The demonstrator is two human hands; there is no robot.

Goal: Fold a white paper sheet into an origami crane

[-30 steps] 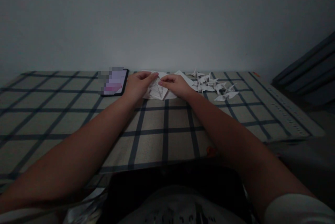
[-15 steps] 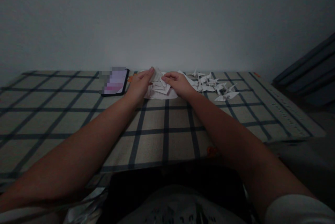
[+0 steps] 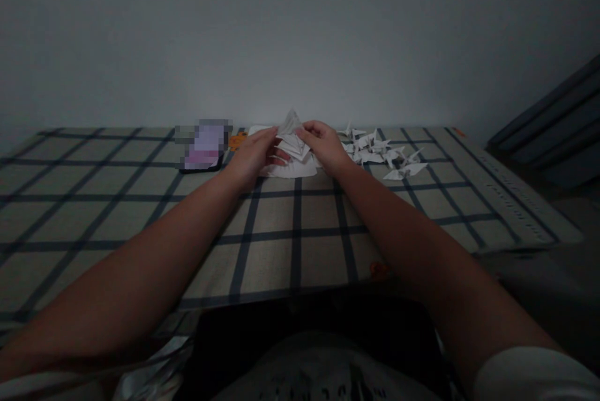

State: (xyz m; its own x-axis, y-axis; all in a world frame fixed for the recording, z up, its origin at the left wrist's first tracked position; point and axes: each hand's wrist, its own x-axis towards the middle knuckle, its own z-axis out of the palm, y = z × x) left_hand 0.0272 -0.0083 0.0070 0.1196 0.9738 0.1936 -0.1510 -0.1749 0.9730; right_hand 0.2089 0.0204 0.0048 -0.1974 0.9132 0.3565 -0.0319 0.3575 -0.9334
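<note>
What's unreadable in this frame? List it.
Head view, dim light:
Phone: screen pixelated, unreadable.
Folded paper: creases too small to read; left hand and right hand cover its sides.
Paper cranes: overlapping, count unclear.
Orange thing beside the phone: too small to identify.
Dark object at bottom edge: cut off, too dark to identify.

The phone (image 3: 205,146), left of centre, has its screen blurred to unreadable blocks. The left hand (image 3: 253,157) and right hand (image 3: 325,148) cover the sides of the folded paper (image 3: 291,138) they pinch, its creases too dim to follow. The paper cranes (image 3: 382,156) right of centre are too small to count; both forearms (image 3: 140,282) run off the bottom edge.
</note>
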